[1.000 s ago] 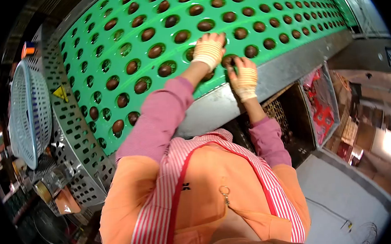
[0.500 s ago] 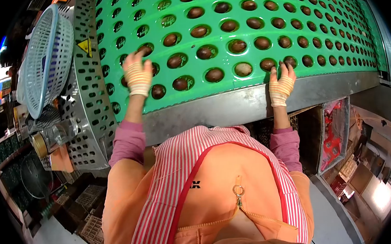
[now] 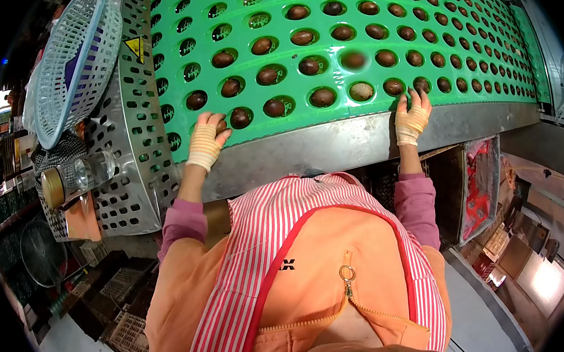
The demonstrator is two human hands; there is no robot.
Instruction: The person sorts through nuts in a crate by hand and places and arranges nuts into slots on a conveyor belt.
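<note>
A green sheet [image 3: 330, 113] with rows of oval pockets holds many brown egg-shaped objects [image 3: 322, 97]; some pockets at its left are empty. My left hand [image 3: 207, 140], in a striped fingerless glove, is at the front left edge, fingers curled round a brown object that shows partly at the fingertips. My right hand [image 3: 412, 118], gloved the same way, rests at the front edge further right, its fingertips on a dark object [image 3: 421, 85] in a front-row pocket. A pale object [image 3: 361, 92] lies in a pocket between my hands. One brown object [image 3: 354, 59] behind it looks blurred.
A metal rail [image 3: 332, 143] runs along the sheet's front. At the left are a perforated metal panel [image 3: 143, 120], a light blue basket [image 3: 57, 93] and a jar with a gold lid [image 3: 53, 187]. A bin with red pieces [image 3: 480, 193] stands below right.
My left hand first moved far left across the pockets, then down toward the front edge, and its fingers have curled. The right hand has stayed by the front row. The view has shifted.
</note>
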